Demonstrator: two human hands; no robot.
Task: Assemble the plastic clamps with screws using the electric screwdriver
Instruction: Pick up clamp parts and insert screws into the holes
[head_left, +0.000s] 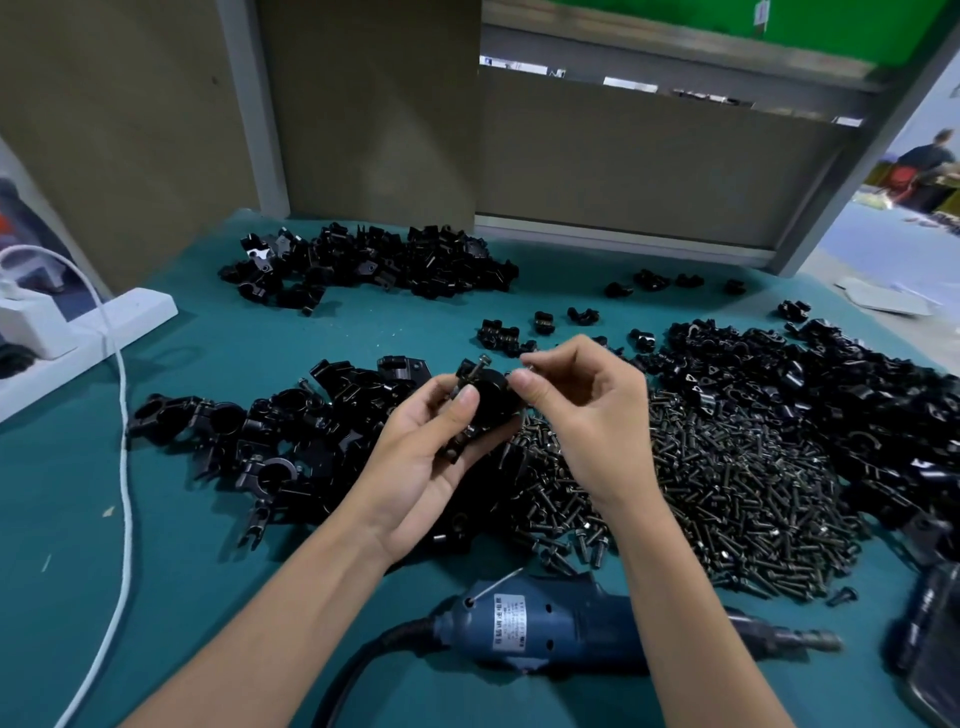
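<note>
My left hand (431, 457) holds a black plastic clamp (485, 402) above the table, with a screw (478, 366) standing out of its top. Just to the clamp's right, my right hand (587, 410) pinches something small between thumb and forefinger, probably a screw, mostly hidden. A large heap of black screws (727, 493) lies under and right of my hands. The blue electric screwdriver (550, 623) lies on its side near the front edge, its bit pointing right, untouched.
Heaps of black clamp parts lie at the back (374, 265), left (270, 431) and right (810, 384) on the teal mat (156, 519). A white cable (122, 415) and a white power strip (83, 332) are at left. A dark box (930, 634) sits at right.
</note>
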